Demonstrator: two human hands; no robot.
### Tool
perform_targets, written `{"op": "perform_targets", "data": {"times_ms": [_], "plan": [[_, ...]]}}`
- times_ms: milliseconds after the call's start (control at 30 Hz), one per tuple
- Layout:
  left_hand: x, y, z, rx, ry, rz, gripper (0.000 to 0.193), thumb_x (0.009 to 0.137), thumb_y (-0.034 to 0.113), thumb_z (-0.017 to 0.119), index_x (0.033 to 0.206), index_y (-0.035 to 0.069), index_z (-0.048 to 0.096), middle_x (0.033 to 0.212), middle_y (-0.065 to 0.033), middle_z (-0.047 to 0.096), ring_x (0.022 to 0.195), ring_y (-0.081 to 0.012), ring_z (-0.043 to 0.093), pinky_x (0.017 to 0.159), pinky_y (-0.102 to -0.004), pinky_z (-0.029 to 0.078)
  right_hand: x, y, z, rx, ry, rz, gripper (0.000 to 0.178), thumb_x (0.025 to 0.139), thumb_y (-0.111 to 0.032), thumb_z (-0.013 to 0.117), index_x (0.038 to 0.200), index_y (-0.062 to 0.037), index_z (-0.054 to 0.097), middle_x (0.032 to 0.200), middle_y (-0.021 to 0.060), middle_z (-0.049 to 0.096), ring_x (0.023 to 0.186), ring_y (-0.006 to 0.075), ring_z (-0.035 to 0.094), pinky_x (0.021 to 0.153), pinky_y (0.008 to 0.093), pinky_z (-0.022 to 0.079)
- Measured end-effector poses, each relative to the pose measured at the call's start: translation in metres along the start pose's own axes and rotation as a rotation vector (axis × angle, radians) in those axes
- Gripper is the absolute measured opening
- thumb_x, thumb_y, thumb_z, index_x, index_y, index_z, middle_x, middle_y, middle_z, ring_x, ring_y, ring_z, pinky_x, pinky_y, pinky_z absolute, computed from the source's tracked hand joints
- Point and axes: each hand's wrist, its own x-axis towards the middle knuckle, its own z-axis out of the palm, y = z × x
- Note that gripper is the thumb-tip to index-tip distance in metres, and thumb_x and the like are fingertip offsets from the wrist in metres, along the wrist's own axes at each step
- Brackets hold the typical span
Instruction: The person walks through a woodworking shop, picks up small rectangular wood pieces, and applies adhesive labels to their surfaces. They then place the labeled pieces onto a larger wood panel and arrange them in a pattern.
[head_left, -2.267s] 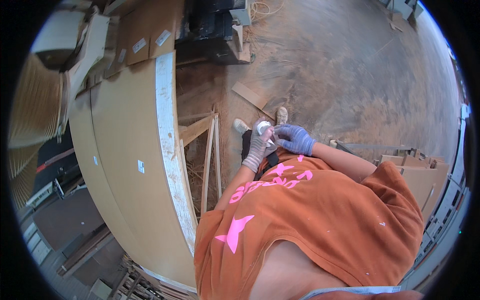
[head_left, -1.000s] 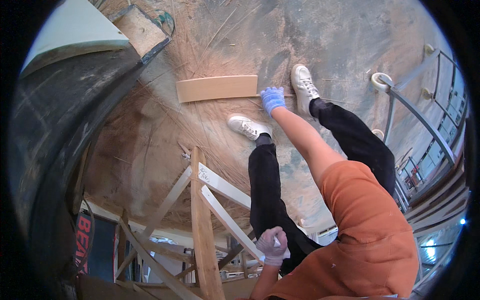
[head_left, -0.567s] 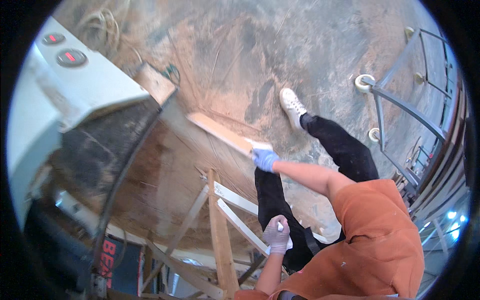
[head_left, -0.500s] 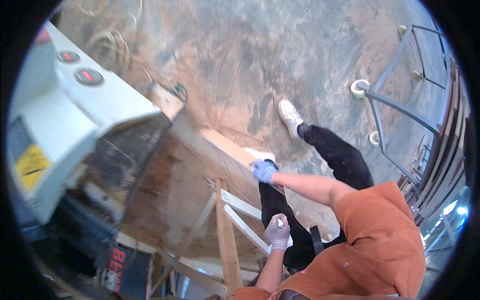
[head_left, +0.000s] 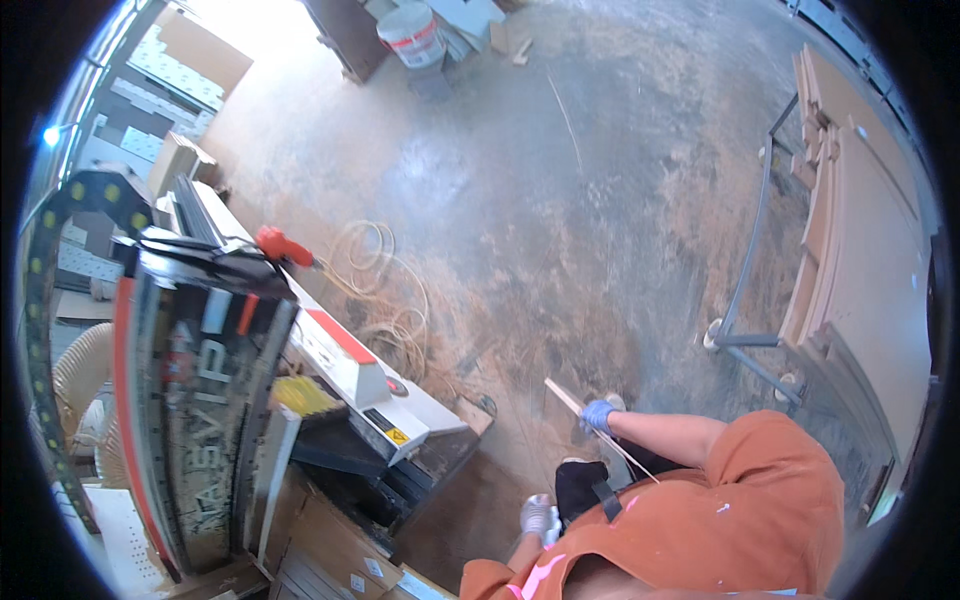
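Note:
My right hand [head_left: 599, 415], in a blue glove, is closed around a narrow pale wooden board [head_left: 563, 395]. The board is seen nearly edge-on, its far end pointing up and left over the floor and its near end running toward my body. My left hand [head_left: 535, 517], in a light striped glove, is low beside my dark trouser leg with its fingers curled. A small white thing shows at that hand, but I cannot make out what it is.
A machine with a white housing [head_left: 410, 418] and a black dusty upright [head_left: 215, 400] stands at the left. A red handle-like tool [head_left: 283, 247] lies on it, near a coiled hose [head_left: 385, 335]. Right of me, a wheeled metal rack [head_left: 750, 340] holds stacked boards [head_left: 865, 260]. A white bucket [head_left: 410, 35] stands far off.
The view has swung up, bringing the far floor, bucket and machine upright into sight. The board in my right hand has turned from showing its broad face to its narrow edge.

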Motion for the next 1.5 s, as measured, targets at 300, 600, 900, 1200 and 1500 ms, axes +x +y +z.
{"op": "perform_targets", "data": {"times_ms": [300,600,900,1200,1500], "plan": [[0.094,0.026,-0.111,-0.307,0.240,-0.177,0.026,0.084,0.033,0.055,0.083,0.008,0.063,0.076,-0.0115,0.063,0.066,-0.0186,0.058,0.061,-0.0388,0.047,0.065,-0.409,-0.280,0.122,0.294,-0.261,0.008,0.067,-0.015,0.064,0.072,-0.0092,0.064,0.058,0.0097,0.057,0.044,0.0217,0.053,0.037,0.0388,0.043],[0.302,0.153,-0.290,-0.104,0.416,0.071,0.036,0.086,0.039,0.049,0.085,0.003,0.055,0.073,-0.0152,0.057,0.068,-0.0251,0.055,0.063,-0.0413,0.044,0.030,-0.704,-0.399,-0.468,1.115,-0.840,0.051,0.088,-0.050,0.048,0.105,-0.0032,0.058,0.102,0.0182,0.062,0.094,0.0244,0.059,0.082,0.0366,0.045],[0.411,0.523,-0.507,-1.036,0.534,0.547,0.033,0.088,0.038,0.050,0.083,0.006,0.049,0.069,-0.0005,0.043,0.063,-0.0137,0.038,0.056,-0.0317,0.037,0.122,-0.592,-0.327,-0.219,0.201,-0.534,0.047,0.083,-0.029,0.066,0.121,-0.0042,0.053,0.116,0.0103,0.059,0.109,0.0199,0.054,0.096,0.0341,0.041],[0.448,0.788,-0.607,-1.561,0.456,0.750,0.018,0.089,0.025,0.055,0.098,0.009,0.056,0.069,0.0082,0.040,0.059,-0.0042,0.036,0.053,-0.0211,0.032,0.199,-0.743,-0.389,0.073,-0.076,-0.642,0.056,0.080,-0.022,0.068,0.127,-0.0034,0.045,0.111,0.0112,0.059,0.103,0.0192,0.056,0.090,0.0323,0.045],[0.536,0.832,-0.670,-1.530,0.281,0.716,0.030,0.089,0.023,0.055,0.112,0.004,0.052,0.073,0.0052,0.048,0.063,-0.0051,0.044,0.058,-0.0214,0.041,0.315,-0.870,-0.481,0.530,0.074,-0.373,0.018,0.082,-0.014,0.065,0.098,-0.0079,0.061,0.087,0.0033,0.062,0.074,0.0130,0.058,0.066,0.0279,0.049]]}}
